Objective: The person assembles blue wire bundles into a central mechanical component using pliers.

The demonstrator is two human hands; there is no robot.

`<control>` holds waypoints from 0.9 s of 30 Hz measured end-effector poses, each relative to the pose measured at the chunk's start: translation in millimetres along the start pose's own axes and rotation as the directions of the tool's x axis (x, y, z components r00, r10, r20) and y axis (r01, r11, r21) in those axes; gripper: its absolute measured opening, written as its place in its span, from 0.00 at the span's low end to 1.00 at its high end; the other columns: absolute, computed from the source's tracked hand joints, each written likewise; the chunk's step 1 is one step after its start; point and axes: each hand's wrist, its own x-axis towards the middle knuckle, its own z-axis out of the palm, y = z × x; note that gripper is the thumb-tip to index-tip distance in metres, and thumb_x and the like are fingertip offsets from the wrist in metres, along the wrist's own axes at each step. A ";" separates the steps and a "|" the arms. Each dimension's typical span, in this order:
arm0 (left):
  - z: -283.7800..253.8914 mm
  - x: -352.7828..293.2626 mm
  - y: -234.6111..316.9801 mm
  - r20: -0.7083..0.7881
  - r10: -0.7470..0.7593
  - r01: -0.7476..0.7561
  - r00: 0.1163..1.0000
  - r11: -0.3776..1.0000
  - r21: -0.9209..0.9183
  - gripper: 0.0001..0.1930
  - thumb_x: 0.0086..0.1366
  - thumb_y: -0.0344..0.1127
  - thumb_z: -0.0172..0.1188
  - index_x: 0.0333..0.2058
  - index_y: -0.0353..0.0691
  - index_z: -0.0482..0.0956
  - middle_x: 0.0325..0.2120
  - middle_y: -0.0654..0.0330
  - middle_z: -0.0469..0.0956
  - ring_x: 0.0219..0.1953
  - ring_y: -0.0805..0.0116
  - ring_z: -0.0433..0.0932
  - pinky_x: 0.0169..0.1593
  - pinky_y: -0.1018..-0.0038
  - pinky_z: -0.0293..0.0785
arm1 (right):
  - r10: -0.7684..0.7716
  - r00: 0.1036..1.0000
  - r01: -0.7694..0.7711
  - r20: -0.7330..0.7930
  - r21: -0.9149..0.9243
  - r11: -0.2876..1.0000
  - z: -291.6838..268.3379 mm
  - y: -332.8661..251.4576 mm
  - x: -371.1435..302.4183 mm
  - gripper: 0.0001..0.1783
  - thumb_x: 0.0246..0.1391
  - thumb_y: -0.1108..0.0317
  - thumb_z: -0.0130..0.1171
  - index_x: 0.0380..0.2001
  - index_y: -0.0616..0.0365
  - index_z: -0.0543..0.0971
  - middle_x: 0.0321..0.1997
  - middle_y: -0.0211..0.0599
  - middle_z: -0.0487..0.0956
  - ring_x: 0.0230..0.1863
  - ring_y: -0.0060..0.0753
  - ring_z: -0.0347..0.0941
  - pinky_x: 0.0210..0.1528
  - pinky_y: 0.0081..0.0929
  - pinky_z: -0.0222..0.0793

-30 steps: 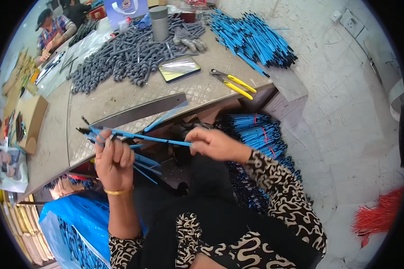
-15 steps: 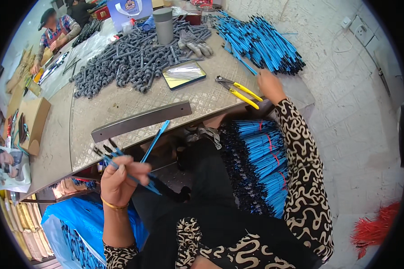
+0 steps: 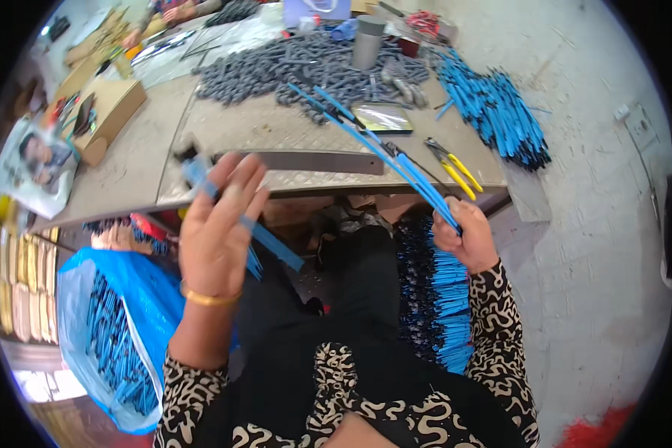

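Note:
My right hand (image 3: 467, 233) is closed around the lower ends of several long blue strips with black ends (image 3: 396, 166), which slant up and left over the table edge. My left hand (image 3: 228, 224), blurred by motion, has its fingers stretched while more blue strips (image 3: 276, 249) stay held against the palm, their dark ends showing above. Yellow-handled pliers (image 3: 455, 168) lie near my right hand. Between my hands, a dark metal bar (image 3: 321, 162) rests along the table's front edge. Behind it lies a shallow box of thin pins or wires (image 3: 383, 118).
A large heap of grey plastic parts (image 3: 261, 71) covers the back of the table, with a grey cylinder (image 3: 367, 45) in it. A pile of blue strips (image 3: 496, 112) lies at the back right. Banded bundles (image 3: 452, 299) stand by my right leg; a blue bag (image 3: 157, 287) stands left.
My right hand has come from the pile toward me, bringing several blue strips. My left hand has risen and its fingers have straightened. The whole view has shifted.

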 end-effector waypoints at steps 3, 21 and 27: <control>13.7 9.6 -14.6 -0.119 0.024 -0.029 0.993 0.999 -0.040 0.21 0.60 0.28 0.53 0.52 0.31 0.62 0.49 0.43 0.67 0.53 0.54 0.68 0.53 0.62 0.67 | 0.089 0.987 -0.100 0.130 0.083 0.991 21.0 26.0 5.3 0.15 0.58 0.58 0.45 0.26 0.59 0.67 0.14 0.26 0.62 0.11 0.14 0.52 0.12 0.16 0.45; 7.7 10.4 -40.7 -0.125 -0.105 0.093 0.987 0.990 -0.103 0.07 0.63 0.36 0.51 0.34 0.40 0.69 0.23 0.59 0.72 0.25 0.69 0.74 0.30 0.74 0.73 | -0.378 0.921 0.379 0.092 -0.436 0.816 52.4 91.2 13.8 0.05 0.54 0.73 0.50 0.35 0.57 0.68 0.27 0.29 0.71 0.25 0.18 0.65 0.27 0.18 0.62; -25.5 10.1 -43.5 0.297 -0.123 0.211 0.947 0.936 -0.284 0.10 0.63 0.36 0.50 0.39 0.38 0.70 0.26 0.53 0.74 0.16 0.74 0.61 0.22 0.76 0.63 | 0.029 0.973 0.029 0.229 -0.243 0.969 29.5 43.5 35.0 0.04 0.55 0.70 0.50 0.33 0.58 0.69 0.30 0.31 0.73 0.29 0.19 0.69 0.32 0.17 0.65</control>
